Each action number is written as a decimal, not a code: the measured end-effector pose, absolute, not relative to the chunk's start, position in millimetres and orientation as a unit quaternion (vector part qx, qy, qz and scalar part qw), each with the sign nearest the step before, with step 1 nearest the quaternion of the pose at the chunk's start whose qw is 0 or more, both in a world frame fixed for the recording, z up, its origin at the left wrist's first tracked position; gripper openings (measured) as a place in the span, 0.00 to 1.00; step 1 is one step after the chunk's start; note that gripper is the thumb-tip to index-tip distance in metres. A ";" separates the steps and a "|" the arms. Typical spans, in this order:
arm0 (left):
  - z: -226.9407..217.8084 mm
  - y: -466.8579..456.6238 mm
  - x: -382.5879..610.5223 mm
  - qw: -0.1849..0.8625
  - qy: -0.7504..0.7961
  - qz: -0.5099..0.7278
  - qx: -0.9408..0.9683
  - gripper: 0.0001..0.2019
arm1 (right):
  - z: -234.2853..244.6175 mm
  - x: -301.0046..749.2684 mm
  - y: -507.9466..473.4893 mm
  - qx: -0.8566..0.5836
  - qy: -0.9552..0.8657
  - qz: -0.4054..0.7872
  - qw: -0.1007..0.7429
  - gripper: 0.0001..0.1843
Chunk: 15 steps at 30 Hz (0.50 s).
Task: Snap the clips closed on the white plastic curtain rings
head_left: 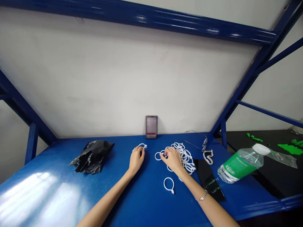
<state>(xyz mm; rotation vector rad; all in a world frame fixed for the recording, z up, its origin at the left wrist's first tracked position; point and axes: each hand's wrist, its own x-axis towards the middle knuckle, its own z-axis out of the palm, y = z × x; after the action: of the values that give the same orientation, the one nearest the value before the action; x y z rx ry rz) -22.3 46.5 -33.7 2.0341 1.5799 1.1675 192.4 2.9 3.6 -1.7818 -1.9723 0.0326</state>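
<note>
Head view: noted left hand (136, 159) pinching a white ring (145, 146), likely by its rim for control; right hand (174, 160) narrowed over left edge of ring pile (187, 160), cannot tell whether gripping; loose ring (172, 191) lying apart, nearer.

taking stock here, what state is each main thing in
Left hand: fingers at a white ring, grip unclear
Right hand: fingers at piled rings, grip unclear
Loose ring: apart from the pile
Black bag: crumpled
Glasses: arms unfolded
Bottle: capped
Black slab: lying flat
Small panel: upright, face blurred
</note>
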 end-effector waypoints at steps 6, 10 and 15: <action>-43.3 48.9 -26.2 0.079 0.560 0.374 0.735 0.13 | -3.5 189.3 3.6 -0.647 -0.730 0.015 0.218 0.09; -41.2 51.3 -31.7 0.056 0.581 0.361 0.727 0.13 | -4.1 192.0 4.8 -0.631 -0.735 0.031 0.247 0.06; -36.3 53.3 -38.2 0.053 0.593 0.363 0.717 0.12 | -3.1 193.2 5.8 -0.597 -0.734 0.077 0.316 0.08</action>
<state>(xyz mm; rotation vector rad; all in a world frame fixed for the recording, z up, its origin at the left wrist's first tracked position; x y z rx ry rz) -38.2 53.3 -36.3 2.1799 1.8015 1.1023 193.2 5.8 -3.1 -1.5709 -1.9314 0.2015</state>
